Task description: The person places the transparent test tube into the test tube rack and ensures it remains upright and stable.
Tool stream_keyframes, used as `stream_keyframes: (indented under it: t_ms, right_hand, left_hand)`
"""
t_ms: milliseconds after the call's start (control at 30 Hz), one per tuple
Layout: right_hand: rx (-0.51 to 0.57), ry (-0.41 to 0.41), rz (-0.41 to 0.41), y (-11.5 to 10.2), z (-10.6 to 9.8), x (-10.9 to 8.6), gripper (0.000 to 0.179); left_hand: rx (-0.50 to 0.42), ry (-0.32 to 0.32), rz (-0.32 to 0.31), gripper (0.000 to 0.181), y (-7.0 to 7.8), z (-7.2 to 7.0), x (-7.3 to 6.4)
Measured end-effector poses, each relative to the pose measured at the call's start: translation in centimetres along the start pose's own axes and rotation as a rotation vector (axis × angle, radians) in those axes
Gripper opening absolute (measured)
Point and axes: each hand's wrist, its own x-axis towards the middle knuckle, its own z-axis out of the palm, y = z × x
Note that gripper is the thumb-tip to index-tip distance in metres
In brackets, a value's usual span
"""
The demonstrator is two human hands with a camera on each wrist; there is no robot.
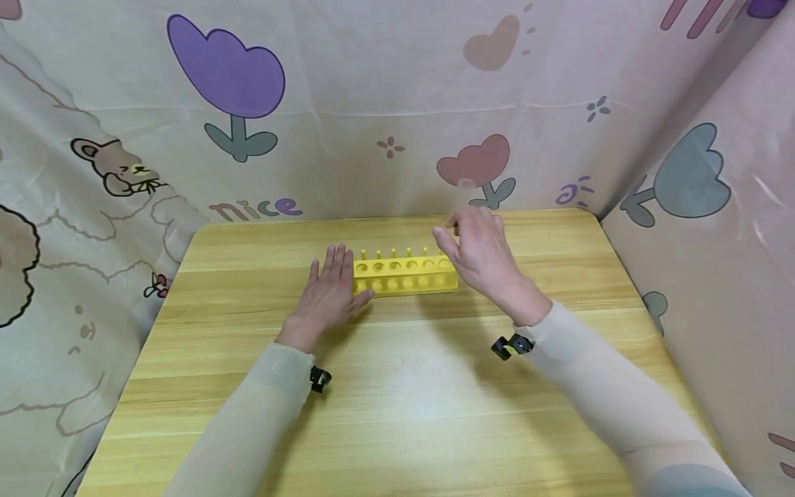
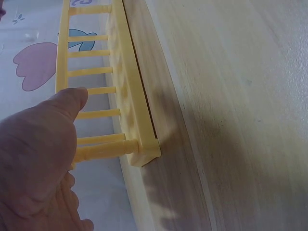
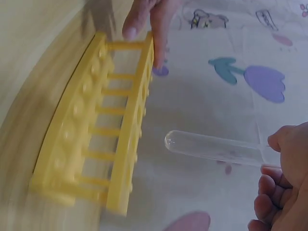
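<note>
Patterned cloth (image 3: 197, 96) behind clear, round-ended tube (image 3: 219, 147)

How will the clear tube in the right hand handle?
The clear tube looks stiff: it juts straight from the right hand. Its smooth, shiny wall may slip, and its round body would likely roll if laid flat.

Flower-printed cloth (image 1: 373, 76) hangs behind a wood-grain table (image 1: 404, 428).

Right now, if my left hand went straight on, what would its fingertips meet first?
Your left hand points its fingertips at the printed backdrop, so most likely that, past a strip of tabletop; depth is hard to judge. The yellow rack lies beside that line.
</note>
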Motion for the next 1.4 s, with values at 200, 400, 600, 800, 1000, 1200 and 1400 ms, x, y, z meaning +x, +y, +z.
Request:
stream_keyframes:
  t_ms: [200, 400, 600, 800, 1000, 1200, 1400]
  right_hand:
    - [0.006, -0.028, -0.048, -1.8, 2.3, 0.7, 0.029]
    - [0.003, -0.049, -0.076, -2.6, 4.1, 1.1, 0.029]
    - [-0.035, -0.061, -0.097, -2.9, 5.2, 1.3, 0.030]
    - [-0.058, -0.068, -0.118, -2.9, 5.9, 1.4, 0.031]
    - [-0.082, -0.080, -0.121, -2.7, 6.7, 1.3, 0.030]
    - [-0.101, -0.104, -0.122, -2.4, 7.6, 1.0, 0.029]
    - [-0.108, -0.146, -0.101, -2.1, 8.5, 0.6, 0.030]
  left_hand:
    - [0.004, 0.006, 0.005, 0.094, 0.0, 0.0, 0.0]
    - [0.008, 0.006, 0.006, 0.095, 0.0, 0.0, 0.0]
    - [0.000, 0.010, 0.008, 0.094, 0.0, 0.0, 0.0]
    - [0.007, 0.015, 0.013, 0.095, -0.1, 0.1, 0.0]
    - [-0.002, 0.017, 0.011, 0.095, -0.1, 0.1, 0.0]
    - [0.007, 0.017, 0.015, 0.095, 0.0, 0.0, 0.0]
    - [0.003, 0.018, 0.018, 0.095, -0.1, 0.0, -0.1]
